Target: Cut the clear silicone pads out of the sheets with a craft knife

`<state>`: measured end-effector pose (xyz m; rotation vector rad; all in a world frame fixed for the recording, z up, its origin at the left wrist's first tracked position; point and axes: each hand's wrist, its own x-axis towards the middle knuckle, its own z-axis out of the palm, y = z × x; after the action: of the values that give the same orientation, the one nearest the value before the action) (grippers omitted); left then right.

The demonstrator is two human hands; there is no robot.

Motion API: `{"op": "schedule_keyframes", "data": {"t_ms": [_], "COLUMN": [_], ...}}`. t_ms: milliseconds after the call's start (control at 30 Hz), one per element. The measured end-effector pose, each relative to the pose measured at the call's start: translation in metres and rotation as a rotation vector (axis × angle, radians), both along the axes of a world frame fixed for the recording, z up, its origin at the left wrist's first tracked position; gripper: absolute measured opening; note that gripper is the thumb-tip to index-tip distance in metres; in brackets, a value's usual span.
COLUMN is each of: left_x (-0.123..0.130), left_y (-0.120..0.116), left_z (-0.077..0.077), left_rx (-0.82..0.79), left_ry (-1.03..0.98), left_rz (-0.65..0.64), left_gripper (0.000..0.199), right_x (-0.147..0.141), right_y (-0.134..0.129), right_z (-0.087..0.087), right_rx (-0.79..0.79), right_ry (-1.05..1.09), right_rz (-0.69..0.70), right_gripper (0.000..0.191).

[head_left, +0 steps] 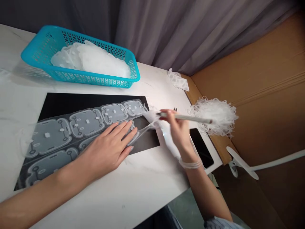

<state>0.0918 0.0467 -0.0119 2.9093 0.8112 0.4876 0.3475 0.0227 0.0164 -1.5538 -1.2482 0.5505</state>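
A translucent moulded sheet (87, 122) with rows of rounded panels lies on a black mat (64, 103). My left hand (107, 148) rests flat on the sheet near its right end, fingers spread. To its right, my right hand (177, 128) grips a pale pen-like tool (190, 118), whose tip points left. Whitish, partly blurred film (152, 118) stretches from the sheet's right end to beneath the right fingers. Whether those fingers also pinch the film is too blurred to tell.
A turquoise basket (90, 81) of translucent pieces stands at the back left. White scraps (177, 80) lie at the back right, with a tangled white heap (215, 116) by the cardboard wall (257, 86). A black-screened device (202, 149) lies right of my right wrist.
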Motion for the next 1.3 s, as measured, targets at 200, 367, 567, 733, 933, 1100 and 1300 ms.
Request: {"op": "schedule_keyframes", "data": {"t_ms": [200, 367, 567, 733, 933, 1100, 1300], "left_x": [-0.001, 0.009, 0.038, 0.040, 0.029, 0.027, 0.029], "left_y": [0.000, 0.008, 0.027, 0.032, 0.031, 0.031, 0.025], "left_z": [0.001, 0.034, 0.062, 0.042, 0.042, 0.041, 0.038], "left_rx": [-0.061, -0.458, -1.563, -1.666, -1.445, -1.361, -1.478], "left_ry": [0.001, -0.166, -0.747, -0.806, -0.705, -0.745, -0.990], "left_rz": [0.006, 0.079, 0.339, 0.339, 0.424, 0.408, 0.507], "left_gripper": [0.050, 0.051, 0.062, 0.035, 0.027, 0.031, 0.038], "right_x": [0.077, 0.031, -0.029, -0.033, -0.027, -0.026, -0.020], "right_y": [-0.009, -0.015, -0.030, -0.016, 0.020, 0.024, 0.021], "right_z": [0.009, 0.017, 0.043, 0.052, 0.024, 0.010, 0.006], "right_rx": [0.033, 0.136, 0.099, 0.064, -0.060, 0.031, 0.087], "right_ry": [0.431, 0.448, -0.089, -0.178, -0.189, -0.064, 0.020], "right_rz": [-0.238, -0.114, 0.366, 0.402, 0.509, 0.488, 0.328], "right_gripper": [0.021, 0.024, 0.027, 0.030, 0.025, 0.038, 0.039]}}
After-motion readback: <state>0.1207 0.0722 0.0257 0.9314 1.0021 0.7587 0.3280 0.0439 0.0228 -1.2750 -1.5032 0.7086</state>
